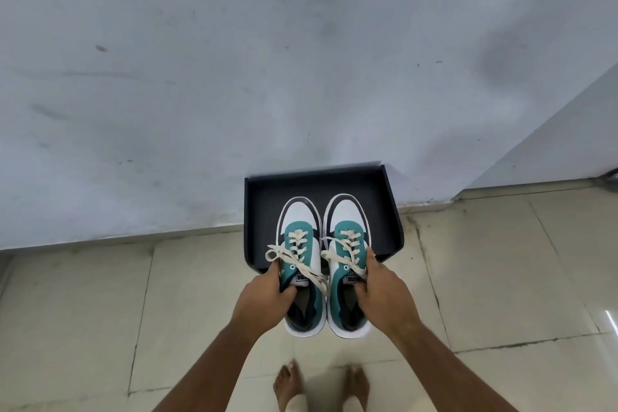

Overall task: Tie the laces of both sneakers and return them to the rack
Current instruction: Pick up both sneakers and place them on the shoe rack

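Against the grey wall (200, 77), we lower both sneakers toward the dark rack tray (391, 211) on the tiled floor (83, 311). Left hand (264, 298) grasps the left sneaker (301, 244), right hand (381, 294) the right sneaker (347, 237), by their collars, keeping tied laces (294, 257) clear

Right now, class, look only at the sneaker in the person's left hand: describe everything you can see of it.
The left sneaker is a low-top with a white toe panel, black toe trim, teal lace panel and collar, and white sole; the upper looks like smooth leather. Its cream laces hang in loose loops. It points away from the person, toe over the dark tray, beside its twin. The left hand grips its side, thumb inside the opening.
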